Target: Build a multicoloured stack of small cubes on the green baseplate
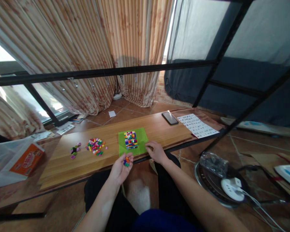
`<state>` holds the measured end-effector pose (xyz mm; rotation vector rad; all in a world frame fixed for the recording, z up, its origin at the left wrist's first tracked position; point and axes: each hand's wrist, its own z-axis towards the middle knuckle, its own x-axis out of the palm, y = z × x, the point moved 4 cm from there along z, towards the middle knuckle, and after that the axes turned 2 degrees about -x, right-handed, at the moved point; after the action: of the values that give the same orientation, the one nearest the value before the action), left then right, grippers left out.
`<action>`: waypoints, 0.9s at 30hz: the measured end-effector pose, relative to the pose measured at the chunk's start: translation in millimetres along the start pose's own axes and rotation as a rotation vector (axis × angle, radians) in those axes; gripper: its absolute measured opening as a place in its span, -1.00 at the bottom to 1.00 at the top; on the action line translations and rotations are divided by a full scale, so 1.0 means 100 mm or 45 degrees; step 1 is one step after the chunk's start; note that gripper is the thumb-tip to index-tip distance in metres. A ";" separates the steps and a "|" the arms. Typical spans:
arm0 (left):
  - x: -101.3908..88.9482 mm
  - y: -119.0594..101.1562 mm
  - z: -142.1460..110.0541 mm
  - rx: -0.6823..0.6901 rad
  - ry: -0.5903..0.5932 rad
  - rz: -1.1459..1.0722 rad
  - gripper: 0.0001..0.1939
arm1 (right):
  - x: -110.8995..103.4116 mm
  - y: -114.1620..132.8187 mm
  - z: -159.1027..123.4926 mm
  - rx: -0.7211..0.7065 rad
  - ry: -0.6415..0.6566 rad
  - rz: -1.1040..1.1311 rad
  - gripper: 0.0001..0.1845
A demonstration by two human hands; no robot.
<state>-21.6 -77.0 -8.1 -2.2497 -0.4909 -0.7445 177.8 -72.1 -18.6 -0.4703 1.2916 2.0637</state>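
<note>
My left hand (119,170) is turned palm up and cupped around several small coloured toy bricks (127,160), just in front of the green baseplate (142,137). On that baseplate stands a multicoloured block built of toy bricks (130,140). My right hand (156,152) is at the baseplate's right front edge with fingers curled together; whatever is between them, if anything, is too small to make out. To the left lies a loose pile of toy bricks (95,146). Farther left is a small cluster of pink, black and green pieces (75,149).
The wooden board (62,170) carries a phone (169,118) toward its right end. Beside it lies a printed sheet (198,125). A plastic bin (7,154) with an orange box (27,161) stands left. A black metal bar (99,73) crosses beyond the board. A power strip (232,190) sits lower right.
</note>
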 end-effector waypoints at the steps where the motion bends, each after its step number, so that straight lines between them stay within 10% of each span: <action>1: 0.02 0.03 0.02 -0.017 0.027 -0.010 -0.76 | -0.03 0.01 -0.02 0.014 -0.035 0.018 -0.80; 27: -0.05 0.37 0.24 -0.127 0.315 -0.148 -0.69 | 0.27 0.37 -0.32 -0.272 0.238 -0.035 -0.82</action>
<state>2.7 -85.5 -44.1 -2.1934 -0.4757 -1.1127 131.2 -102.8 -25.1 -0.7883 1.1646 2.1864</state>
